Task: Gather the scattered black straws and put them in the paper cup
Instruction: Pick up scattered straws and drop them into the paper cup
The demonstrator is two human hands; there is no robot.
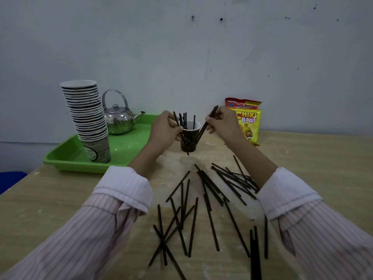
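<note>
A dark paper cup [188, 142] stands upright on the wooden table [60, 199], with several black straws [184, 118] standing in it. My left hand [164, 131] is just left of the cup, closed on a black straw [176, 119] that slants across the cup's front. My right hand [223, 123] is just right of the cup and grips black straws [207, 123] whose lower ends reach down beside the cup's right side. Many loose black straws [203, 203] lie scattered on the table between my forearms.
A green tray [68, 158] at the left holds a tall stack of paper cups [88, 120] and a metal kettle [119, 118]. Two snack bags [247, 120] lean against the wall behind my right hand. The table's left edge runs diagonally at the lower left.
</note>
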